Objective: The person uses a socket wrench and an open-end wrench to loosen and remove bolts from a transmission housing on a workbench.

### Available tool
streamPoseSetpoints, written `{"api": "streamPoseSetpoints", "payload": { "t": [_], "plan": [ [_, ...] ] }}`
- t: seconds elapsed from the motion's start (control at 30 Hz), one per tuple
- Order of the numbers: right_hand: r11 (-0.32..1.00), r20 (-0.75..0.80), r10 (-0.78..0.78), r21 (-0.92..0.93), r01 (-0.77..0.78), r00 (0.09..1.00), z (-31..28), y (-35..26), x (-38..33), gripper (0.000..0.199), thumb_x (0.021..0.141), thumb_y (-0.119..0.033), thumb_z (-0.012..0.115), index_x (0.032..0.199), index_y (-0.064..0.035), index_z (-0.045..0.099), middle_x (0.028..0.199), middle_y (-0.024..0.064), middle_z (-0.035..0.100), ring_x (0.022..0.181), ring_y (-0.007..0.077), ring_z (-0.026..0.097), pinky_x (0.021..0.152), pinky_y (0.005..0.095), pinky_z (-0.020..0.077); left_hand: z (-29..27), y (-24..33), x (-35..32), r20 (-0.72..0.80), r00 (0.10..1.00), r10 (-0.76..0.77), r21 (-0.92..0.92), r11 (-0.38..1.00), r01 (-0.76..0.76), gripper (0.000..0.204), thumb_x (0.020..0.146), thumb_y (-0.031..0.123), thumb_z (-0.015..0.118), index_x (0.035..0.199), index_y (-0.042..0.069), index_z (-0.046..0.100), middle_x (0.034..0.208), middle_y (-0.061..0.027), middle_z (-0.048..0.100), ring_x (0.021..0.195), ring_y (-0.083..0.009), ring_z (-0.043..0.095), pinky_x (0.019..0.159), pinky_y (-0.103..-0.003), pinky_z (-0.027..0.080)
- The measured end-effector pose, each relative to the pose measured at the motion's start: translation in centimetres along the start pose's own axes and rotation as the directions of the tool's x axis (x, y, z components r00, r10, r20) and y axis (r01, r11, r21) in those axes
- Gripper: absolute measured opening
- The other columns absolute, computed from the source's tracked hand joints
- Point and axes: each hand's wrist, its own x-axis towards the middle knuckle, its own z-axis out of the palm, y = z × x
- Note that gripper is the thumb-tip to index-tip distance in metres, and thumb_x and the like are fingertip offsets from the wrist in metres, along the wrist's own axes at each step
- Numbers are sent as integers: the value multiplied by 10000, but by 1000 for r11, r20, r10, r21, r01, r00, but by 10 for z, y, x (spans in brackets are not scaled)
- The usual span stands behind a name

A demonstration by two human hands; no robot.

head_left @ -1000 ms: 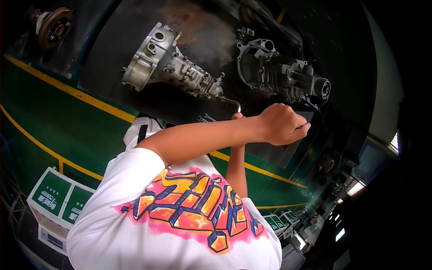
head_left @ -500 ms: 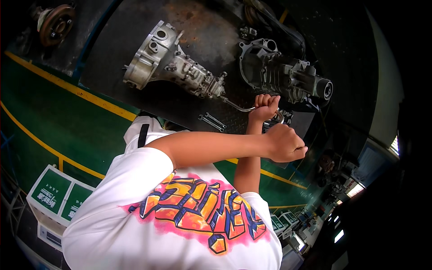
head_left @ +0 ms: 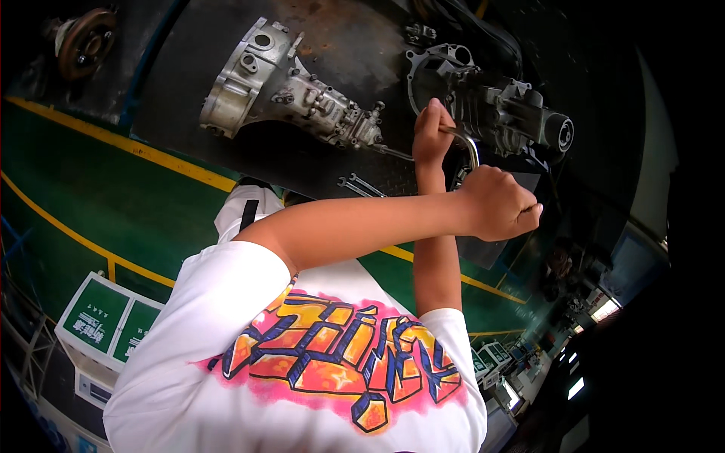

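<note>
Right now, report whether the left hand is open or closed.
Closed. The left hand makes a fist, its fingers curled inward. Whether it grips the bent metal bar beside it, I cannot tell.

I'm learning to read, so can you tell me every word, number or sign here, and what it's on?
I don't copy words out, but here's where they are:
White T-shirt: big orange-and-blue letters on pink.
Green panels on the white box, left: white writing, the smallest too tiny to read.
Green panels, lower right: too small to read.
Pale gearbox, dark gearbox: none I can make out.
</note>
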Motion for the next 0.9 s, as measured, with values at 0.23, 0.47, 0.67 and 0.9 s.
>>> {"api": "streamPoseSetpoints", "payload": {
  "t": [0.23, 0.47, 0.67, 0.9],
  "plan": [
    [600, 68, -194, -781, 173, 979, 4, 0, -35, 375, 1013, -288, 502, 726, -48, 524, 585, 166, 506, 544, 402, 473, 525, 443, 382, 11, -2, 0, -48, 999, 11, 39, 999, -9, 404, 883, 293, 556, 540, 80, 546, 503, -124, 555, 457, -343, 560, 435, -424, 437],
    [704, -146, -421, -675, 221, 895, 27, 18, -48, 287, 948, -217, 620, 755, -9, 576, 789, 131, 550, 591, 310, 495, 546, 417, 400, 9, -6, 13, -156, 987, 27, 60, 998, -17, 410, 895, 302, 555, 549, 83, 559, 509, -119, 560, 474, -346, 573, 457, -425, 454],
    [933, -483, -185, -360, -2, 856, 43, 20, -67, 376, 856, -130, 742, 609, 21, 502, 764, 45, 437, 598, 132, 400, 530, 311, 317, 4, -1, 6, -150, 989, 13, 39, 999, -7, 399, 893, 299, 560, 559, 82, 563, 513, -121, 561, 481, -344, 578, 464, -420, 459],
    [886, -173, -332, -396, 243, 928, 10, 25, -71, 441, 779, -80, 739, 579, -6, 353, 645, 87, 361, 594, 229, 343, 538, 369, 259, 15, 2, 4, -146, 989, -6, 11, 1000, 8, 392, 881, 301, 581, 555, 88, 538, 522, -107, 566, 466, -336, 561, 450, -413, 433]
  ]
}}
